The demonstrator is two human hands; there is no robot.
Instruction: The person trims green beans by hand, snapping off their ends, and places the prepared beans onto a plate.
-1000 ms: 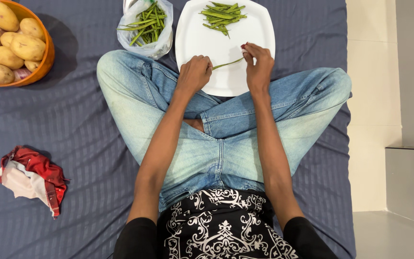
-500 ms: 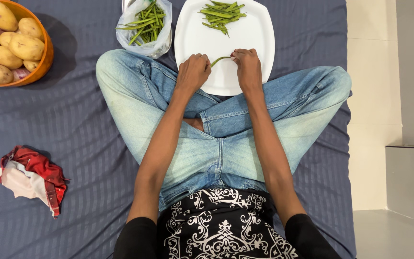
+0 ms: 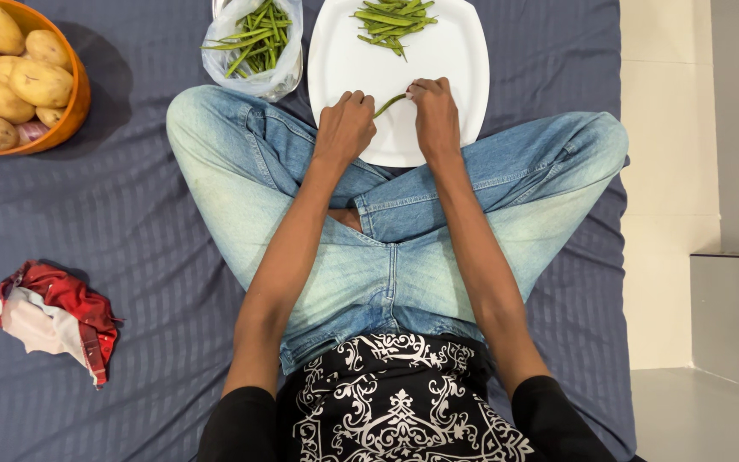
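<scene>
One green bean [image 3: 391,103] is stretched between the two hands, just above the near half of a white plate [image 3: 455,68]. The left hand [image 3: 345,127] is curled shut on the bean's lower end, knuckles up, and the right hand [image 3: 434,115] pinches the upper end between thumb and fingertips. The hands sit close together, with only a short, slightly curved length of bean showing between them, slanting up toward the right hand.

Farther back on the same plate lies a small pile of green beans [image 3: 391,19], near its far rim and well apart from the hands. Just beside the plate, on the person's left, a clear plastic bag [image 3: 254,47] stands open with more long beans heaped inside it.

The person sits cross-legged in light blue jeans [image 3: 241,180], and the plate's near edge meets the crossed legs; both forearms reach out over the lap. A black top with a white scroll pattern [image 3: 404,402] fills the bottom of the view.

Everything rests on a dark blue striped sheet [image 3: 130,239]. At the far left corner an orange bowl [image 3: 74,107] holds potatoes [image 3: 36,81], well away from the hands. Nearer, on the left, a crumpled red and white cloth [image 3: 53,316] lies on the sheet. Pale floor tiles [image 3: 669,171] show beyond the sheet's right edge.
</scene>
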